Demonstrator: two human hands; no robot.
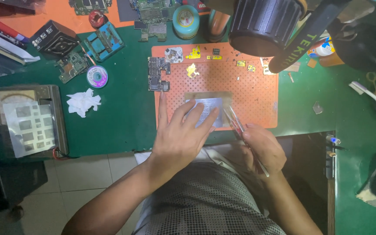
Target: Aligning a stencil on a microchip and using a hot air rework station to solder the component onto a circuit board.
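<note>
My left hand point(179, 137) lies flat, fingers spread, pressing the metal stencil plate point(207, 111) on the orange mat point(257, 91). My right hand point(262, 148) is closed around tweezers point(236, 124), tips pointing to 11 o'clock, at the plate's right edge.

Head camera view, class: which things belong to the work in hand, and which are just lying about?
In use:
- left hand, pressing the metal stencil plate
- right hand, holding tweezers
- orange perforated mat underneath

Lying about:
- crumpled white tissue
- solder wick reel
- circuit boards
- round teal tin
- stencil sheet far left
</note>
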